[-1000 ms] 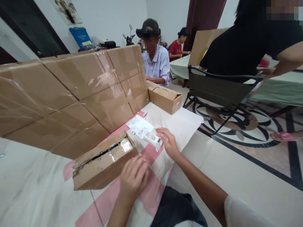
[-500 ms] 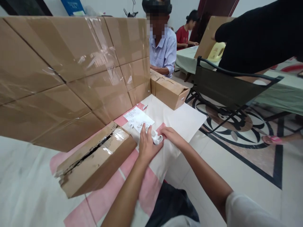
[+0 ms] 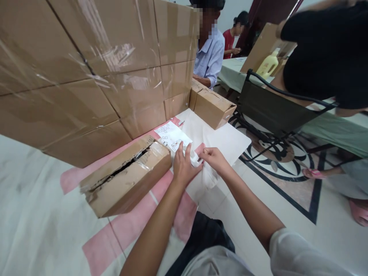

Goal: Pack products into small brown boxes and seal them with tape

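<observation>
My left hand (image 3: 184, 167) is wrapped round a small white plastic object (image 3: 196, 158) on the table, its fingers pointing away from me. The object's kind is unclear; a dark opening shows at its near right end. My right hand (image 3: 213, 158) is closed in a pinch right beside that end; whatever its fingertips hold is hidden. A white sheet of paper (image 3: 173, 134) with line drawings lies just beyond my left fingers, partly under them. Beneath both hands is a pale and pink table covering (image 3: 214, 138).
A torn-topped cardboard box (image 3: 129, 180) lies left of my forearm. Taped cardboard boxes (image 3: 135, 92) form a wall behind, with another box (image 3: 214, 107) at the far corner. A person in a blue shirt (image 3: 211, 57) sits beyond; a folding chair (image 3: 276, 111) stands right.
My view has tilted down and turned slightly left. My right hand has drawn into a tighter pinch at the white object's end, while my left hand keeps its hold.
</observation>
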`<act>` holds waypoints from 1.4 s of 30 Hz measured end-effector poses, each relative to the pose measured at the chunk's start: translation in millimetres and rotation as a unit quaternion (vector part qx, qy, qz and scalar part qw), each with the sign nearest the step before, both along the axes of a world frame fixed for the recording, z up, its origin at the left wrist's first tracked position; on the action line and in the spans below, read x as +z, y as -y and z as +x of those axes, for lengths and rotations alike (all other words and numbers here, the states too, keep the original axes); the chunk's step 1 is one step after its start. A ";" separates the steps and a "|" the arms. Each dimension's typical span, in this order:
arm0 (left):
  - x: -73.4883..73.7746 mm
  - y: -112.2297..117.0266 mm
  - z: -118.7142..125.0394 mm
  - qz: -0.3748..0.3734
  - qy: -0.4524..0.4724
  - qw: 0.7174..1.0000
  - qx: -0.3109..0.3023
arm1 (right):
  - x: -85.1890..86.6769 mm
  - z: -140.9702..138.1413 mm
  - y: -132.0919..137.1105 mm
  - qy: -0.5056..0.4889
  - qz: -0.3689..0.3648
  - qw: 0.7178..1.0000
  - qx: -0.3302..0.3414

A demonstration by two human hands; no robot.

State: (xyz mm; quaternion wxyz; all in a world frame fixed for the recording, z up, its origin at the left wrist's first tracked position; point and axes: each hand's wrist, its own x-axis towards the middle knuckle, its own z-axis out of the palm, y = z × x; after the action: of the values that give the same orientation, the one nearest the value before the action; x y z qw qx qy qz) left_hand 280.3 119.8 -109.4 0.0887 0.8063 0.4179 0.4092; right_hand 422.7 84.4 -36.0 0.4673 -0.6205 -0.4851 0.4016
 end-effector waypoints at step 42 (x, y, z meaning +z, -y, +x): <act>18.1 -18.4 -10.3 -0.178 0.143 0.974 -0.007 | -23.8 -16.6 35.3 -0.066 0.037 0.993 -0.086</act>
State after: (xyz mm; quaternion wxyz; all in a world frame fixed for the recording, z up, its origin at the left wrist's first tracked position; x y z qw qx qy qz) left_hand 270.1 138.2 -91.3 0.2922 0.7135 0.4617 0.4386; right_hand 406.1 49.1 -59.9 0.5538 -0.6145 -0.4124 0.3816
